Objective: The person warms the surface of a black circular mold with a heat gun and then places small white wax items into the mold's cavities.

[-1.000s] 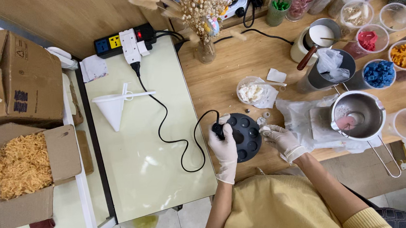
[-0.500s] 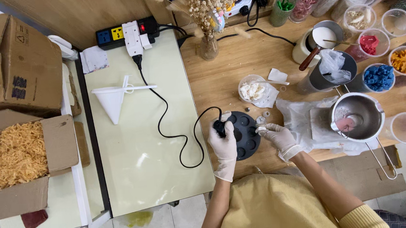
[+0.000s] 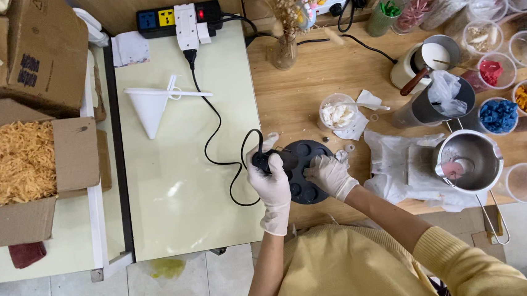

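My left hand (image 3: 269, 177), in a white glove, grips the black handle of a corded tool (image 3: 270, 160) pointed at a round black mould (image 3: 305, 171) with several cavities. My right hand (image 3: 330, 175), also gloved, rests on the mould's right rim with fingers curled on it. The tool's black cable (image 3: 215, 126) loops across the pale green table to a power strip (image 3: 174, 18) at the back. The mould sits on the wooden table's front edge.
A steel pot (image 3: 468, 161) stands on plastic wrap right of the mould. Cups of coloured pieces (image 3: 498, 115), a dried-flower vase (image 3: 284, 47) and a white funnel (image 3: 152, 106) lie further back. An open carton of straw-coloured shreds (image 3: 11, 162) sits at the left.
Both hands stay on the tool and the mould. The view has shifted slightly; nothing else has visibly moved.
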